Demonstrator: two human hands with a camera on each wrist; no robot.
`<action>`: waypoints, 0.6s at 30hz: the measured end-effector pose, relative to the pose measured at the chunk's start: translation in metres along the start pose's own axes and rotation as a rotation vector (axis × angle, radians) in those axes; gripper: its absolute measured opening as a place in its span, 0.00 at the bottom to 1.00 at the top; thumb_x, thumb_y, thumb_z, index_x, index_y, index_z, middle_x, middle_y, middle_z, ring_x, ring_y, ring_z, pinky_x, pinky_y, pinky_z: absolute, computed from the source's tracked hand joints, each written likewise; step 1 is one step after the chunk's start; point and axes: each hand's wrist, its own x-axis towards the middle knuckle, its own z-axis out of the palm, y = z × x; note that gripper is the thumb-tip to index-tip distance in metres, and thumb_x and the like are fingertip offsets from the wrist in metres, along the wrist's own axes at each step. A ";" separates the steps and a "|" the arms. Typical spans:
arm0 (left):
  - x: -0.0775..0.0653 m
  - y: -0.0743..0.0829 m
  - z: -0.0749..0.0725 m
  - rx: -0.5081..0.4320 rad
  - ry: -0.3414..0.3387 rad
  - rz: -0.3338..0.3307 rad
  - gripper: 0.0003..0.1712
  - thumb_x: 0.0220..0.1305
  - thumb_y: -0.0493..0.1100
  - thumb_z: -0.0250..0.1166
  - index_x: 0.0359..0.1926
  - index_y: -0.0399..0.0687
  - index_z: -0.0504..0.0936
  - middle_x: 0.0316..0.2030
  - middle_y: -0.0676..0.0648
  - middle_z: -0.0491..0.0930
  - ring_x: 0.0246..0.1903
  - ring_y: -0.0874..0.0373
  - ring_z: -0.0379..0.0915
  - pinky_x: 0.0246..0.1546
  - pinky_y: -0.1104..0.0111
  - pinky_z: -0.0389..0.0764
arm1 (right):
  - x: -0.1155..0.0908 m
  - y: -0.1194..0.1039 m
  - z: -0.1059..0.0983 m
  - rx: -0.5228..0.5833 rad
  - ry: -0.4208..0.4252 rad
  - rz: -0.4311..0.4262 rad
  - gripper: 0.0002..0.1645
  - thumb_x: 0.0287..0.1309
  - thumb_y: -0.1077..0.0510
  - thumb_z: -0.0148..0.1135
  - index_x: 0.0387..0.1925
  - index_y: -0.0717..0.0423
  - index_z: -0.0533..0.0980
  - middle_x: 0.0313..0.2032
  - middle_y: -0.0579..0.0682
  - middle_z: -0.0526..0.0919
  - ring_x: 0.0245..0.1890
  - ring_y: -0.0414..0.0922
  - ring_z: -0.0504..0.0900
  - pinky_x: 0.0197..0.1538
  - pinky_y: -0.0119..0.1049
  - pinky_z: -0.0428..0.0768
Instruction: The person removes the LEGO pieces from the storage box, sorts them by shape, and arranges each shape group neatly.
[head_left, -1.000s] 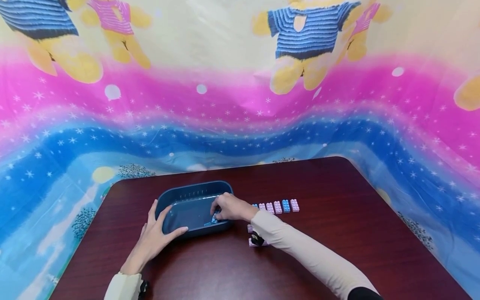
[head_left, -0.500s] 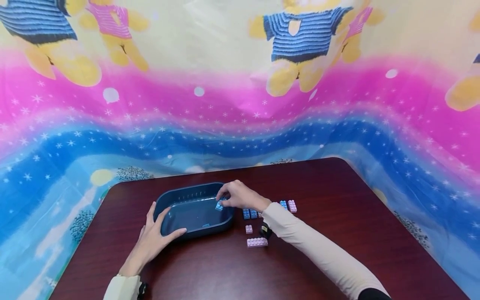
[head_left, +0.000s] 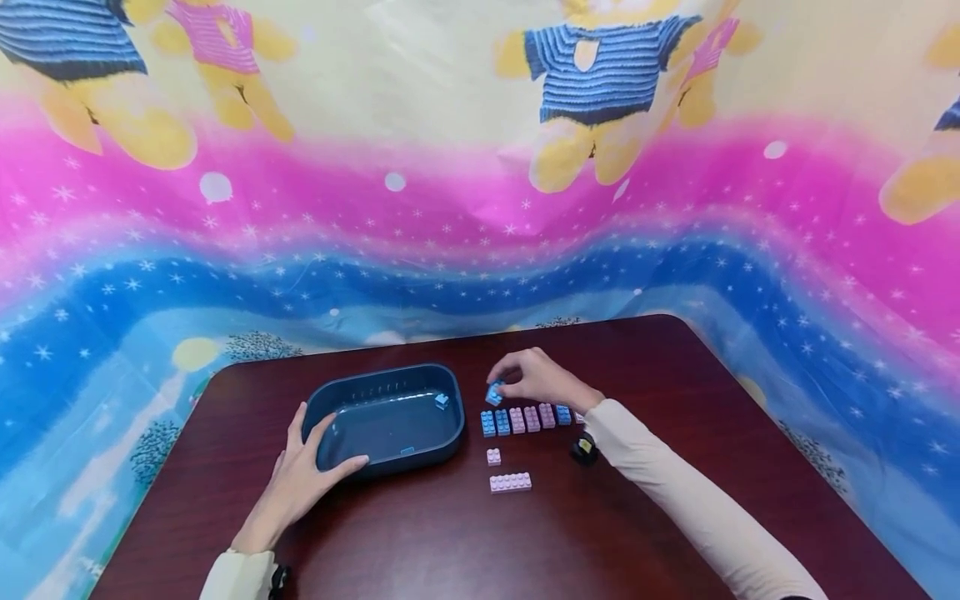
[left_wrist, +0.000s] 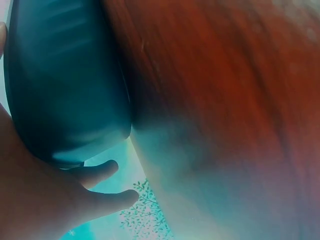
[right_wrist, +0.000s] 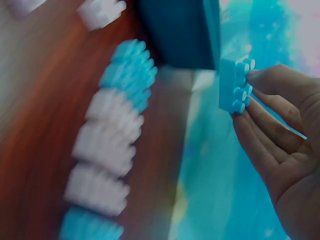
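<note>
My right hand [head_left: 542, 377] pinches a blue toy building brick [head_left: 493, 393] between thumb and fingers, close beyond the left end of a row of bricks. In the right wrist view the brick [right_wrist: 228, 85] has its round studs turned toward the palm. My left hand [head_left: 303, 467] rests at the left end of a dark blue-grey tray [head_left: 386, 462]. Its fingers are spread, with the thumb along the near rim and the index finger reaching over the edge. Inside the tray, a small blue piece [head_left: 442, 402] lies near the right wall, and another blue piece [head_left: 407, 451] shows by the near wall.
Blue bricks [head_left: 495, 422] and pink bricks [head_left: 532, 418] stand in a row right of the tray. Nearer are a short pink brick [head_left: 492, 456] and a long pink brick [head_left: 510, 482]. The dark red wooden table [head_left: 420, 533] meets a printed cloth [head_left: 420, 275] behind.
My right hand has lifted out of the tray and moved right with the blue brick, to just beyond the row. My left hand has stayed at the tray.
</note>
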 end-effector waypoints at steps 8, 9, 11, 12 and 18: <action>-0.001 0.001 0.001 -0.003 0.011 -0.002 0.61 0.63 0.74 0.69 0.84 0.47 0.54 0.83 0.35 0.23 0.72 0.17 0.52 0.66 0.24 0.58 | -0.046 0.037 -0.018 0.048 0.050 0.100 0.14 0.63 0.66 0.72 0.50 0.62 0.87 0.45 0.51 0.91 0.46 0.49 0.90 0.47 0.39 0.88; -0.001 0.001 0.001 -0.003 0.011 -0.002 0.61 0.64 0.74 0.68 0.84 0.47 0.54 0.83 0.35 0.23 0.72 0.17 0.52 0.66 0.24 0.59 | -0.050 0.041 -0.020 0.050 0.050 0.113 0.14 0.63 0.66 0.72 0.50 0.63 0.87 0.45 0.51 0.91 0.46 0.49 0.90 0.47 0.40 0.88; -0.001 0.001 0.001 -0.005 0.010 -0.004 0.61 0.64 0.73 0.68 0.84 0.47 0.54 0.83 0.35 0.22 0.72 0.18 0.53 0.67 0.25 0.59 | -0.058 0.048 -0.025 0.045 0.047 0.130 0.15 0.63 0.66 0.72 0.52 0.63 0.86 0.45 0.51 0.91 0.46 0.49 0.90 0.47 0.40 0.88; -0.001 0.001 0.001 -0.006 0.010 -0.005 0.61 0.64 0.73 0.68 0.84 0.47 0.54 0.83 0.36 0.22 0.72 0.18 0.53 0.67 0.25 0.59 | -0.062 0.050 -0.028 0.041 0.045 0.139 0.16 0.63 0.66 0.72 0.52 0.64 0.86 0.45 0.51 0.91 0.47 0.49 0.90 0.48 0.40 0.88; 0.000 0.000 0.002 -0.003 0.008 -0.004 0.60 0.65 0.72 0.68 0.84 0.46 0.54 0.83 0.35 0.21 0.72 0.19 0.53 0.66 0.25 0.61 | -0.080 0.067 -0.045 0.013 0.028 0.148 0.16 0.63 0.68 0.72 0.53 0.63 0.86 0.47 0.52 0.90 0.49 0.52 0.90 0.49 0.42 0.88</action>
